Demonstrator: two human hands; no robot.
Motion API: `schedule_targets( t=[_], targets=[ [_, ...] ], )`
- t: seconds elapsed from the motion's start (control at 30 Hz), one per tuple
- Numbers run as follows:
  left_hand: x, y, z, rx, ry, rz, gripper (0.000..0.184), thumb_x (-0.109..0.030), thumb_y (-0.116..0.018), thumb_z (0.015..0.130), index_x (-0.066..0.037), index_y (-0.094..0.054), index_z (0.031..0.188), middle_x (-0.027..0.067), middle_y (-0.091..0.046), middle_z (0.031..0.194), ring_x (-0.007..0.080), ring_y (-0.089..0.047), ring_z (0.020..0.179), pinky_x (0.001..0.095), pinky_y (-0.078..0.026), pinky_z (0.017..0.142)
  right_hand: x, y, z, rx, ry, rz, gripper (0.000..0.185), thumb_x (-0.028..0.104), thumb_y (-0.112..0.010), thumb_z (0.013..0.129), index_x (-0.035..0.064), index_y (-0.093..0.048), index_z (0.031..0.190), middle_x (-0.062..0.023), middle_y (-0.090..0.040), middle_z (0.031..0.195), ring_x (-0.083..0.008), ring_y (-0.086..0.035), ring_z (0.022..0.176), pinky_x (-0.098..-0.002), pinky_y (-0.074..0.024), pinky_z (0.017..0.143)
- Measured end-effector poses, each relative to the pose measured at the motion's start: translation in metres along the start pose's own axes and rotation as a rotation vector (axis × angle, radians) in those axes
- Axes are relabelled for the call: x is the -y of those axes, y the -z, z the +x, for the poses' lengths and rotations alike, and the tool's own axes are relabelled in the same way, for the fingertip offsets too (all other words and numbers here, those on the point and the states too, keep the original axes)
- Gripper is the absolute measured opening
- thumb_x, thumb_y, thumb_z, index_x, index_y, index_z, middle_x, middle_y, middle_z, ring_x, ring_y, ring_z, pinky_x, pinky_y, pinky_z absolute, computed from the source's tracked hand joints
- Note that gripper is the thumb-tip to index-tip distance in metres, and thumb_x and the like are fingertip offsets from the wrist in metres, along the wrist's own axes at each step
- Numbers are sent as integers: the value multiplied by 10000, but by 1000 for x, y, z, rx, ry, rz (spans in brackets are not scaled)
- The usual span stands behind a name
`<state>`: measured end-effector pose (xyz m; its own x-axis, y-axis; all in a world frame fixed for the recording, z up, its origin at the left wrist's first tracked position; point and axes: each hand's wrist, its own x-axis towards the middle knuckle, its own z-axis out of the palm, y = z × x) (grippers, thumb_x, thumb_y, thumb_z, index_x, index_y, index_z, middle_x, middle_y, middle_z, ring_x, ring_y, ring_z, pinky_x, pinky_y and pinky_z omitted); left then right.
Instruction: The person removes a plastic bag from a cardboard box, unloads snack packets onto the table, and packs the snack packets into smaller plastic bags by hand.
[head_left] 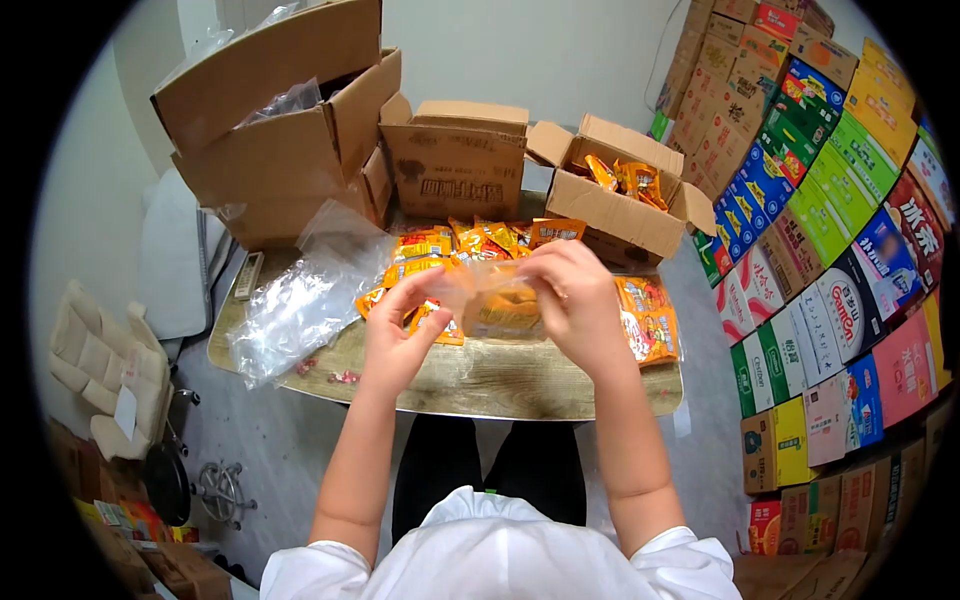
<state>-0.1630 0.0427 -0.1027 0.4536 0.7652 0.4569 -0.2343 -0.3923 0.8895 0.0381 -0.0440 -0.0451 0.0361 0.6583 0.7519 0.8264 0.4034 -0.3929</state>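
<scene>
Between my hands is a clear plastic bag (505,318) with orange packaging inside, above the near part of the table. My right hand (578,308) pinches the bag's upper right edge between thumb and fingers. My left hand (402,328) is at the bag's left side, thumb and fingers apart, the film against its fingertips. Just behind lie several orange snack packets (425,243), piled on the table. More orange packets (648,318) lie beside my right hand, partly hidden by it. A heap of empty clear plastic bags (305,300) lies left of my left hand.
An open cardboard box (620,215) with orange packets stands at the back right of the wooden table (520,385). Another box (455,165) stands behind the pile, and larger boxes (265,170) rise at left. Stacked cartons (830,290) line the right; an office chair (115,370) is left.
</scene>
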Motion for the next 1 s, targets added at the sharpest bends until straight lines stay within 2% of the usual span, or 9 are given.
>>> schedule_targets(
  t=[0.17, 0.23, 0.3, 0.33, 0.4, 0.47, 0.7, 0.8, 1.0],
  targets=[
    [10, 0, -6, 4, 19, 11, 465, -87, -725, 811, 9, -569, 1238, 83, -646, 1130, 154, -598, 1068, 317, -455, 941, -2, 6, -4, 219, -58, -14, 47, -18, -638, 745, 6, -615, 779, -113, -625, 818, -302, -599, 800, -382, -485, 717],
    [14, -1, -5, 36, 11, 39, 467, -87, -726, 809, 8, -566, 1238, 78, -644, 1132, 151, -597, 1065, 318, -455, 939, 1, 7, -1, -28, -35, 79, 143, -102, -616, 732, -14, -645, 842, -126, -649, 857, -285, -619, 812, -344, -501, 727],
    [15, -3, -9, 63, 79, -10, 479, -78, -733, 799, 9, -563, 1238, 66, -647, 1111, 144, -599, 1051, 316, -459, 930, -3, 8, -5, 137, -40, 26, 136, -106, -610, 740, -25, -635, 846, -122, -652, 866, -260, -622, 813, -328, -500, 732],
    [11, -3, -11, 93, 231, -96, 481, -64, -743, 784, 3, -570, 1228, 52, -652, 1088, 137, -602, 1023, 311, -455, 930, -1, 6, -6, 56, -87, 126, 127, -107, -610, 747, -30, -630, 847, -117, -648, 861, -237, -621, 810, -317, -498, 734],
    [19, -3, -11, 137, 182, -57, 487, -57, -745, 779, 1, -568, 1229, 48, -653, 1082, 132, -607, 993, 301, -467, 898, 2, 7, -5, -112, -199, 275, 93, -103, -613, 770, -42, -615, 841, -102, -633, 842, -169, -612, 804, -285, -493, 745],
    [41, -3, -19, 169, 130, 43, 428, -47, -748, 768, -12, -610, 1172, 34, -669, 1008, 107, -611, 869, 267, -492, 769, -2, 9, -6, -105, -198, 303, 88, -94, -608, 784, -40, -619, 851, -113, -632, 840, -190, -625, 790, -292, -503, 732],
    [53, -10, -37, 251, 305, 283, 186, -11, -703, 787, 7, -659, 967, -1, -661, 825, 63, -587, 708, 233, -481, 663, -6, 19, -8, -127, -237, 288, 40, -67, -619, 808, -52, -610, 844, -115, -631, 833, -194, -632, 761, -287, -510, 721],
    [79, -13, -43, 168, 321, 93, 66, 11, -693, 799, 5, -646, 846, -8, -636, 729, 41, -556, 622, 208, -452, 566, -9, 22, -9, -158, -264, 286, 31, -63, -618, 815, -52, -607, 842, -110, -628, 829, -181, -629, 763, -281, -506, 721],
    [78, -5, -47, 62, 408, 1, 72, 50, -677, 807, -8, -635, 803, -14, -609, 676, 60, -580, 611, 195, -478, 575, -13, 38, -7, -314, -335, 317, 14, -50, -615, 837, -53, -610, 850, -69, -617, 820, -120, -607, 765, -246, -492, 727]
  ],
)
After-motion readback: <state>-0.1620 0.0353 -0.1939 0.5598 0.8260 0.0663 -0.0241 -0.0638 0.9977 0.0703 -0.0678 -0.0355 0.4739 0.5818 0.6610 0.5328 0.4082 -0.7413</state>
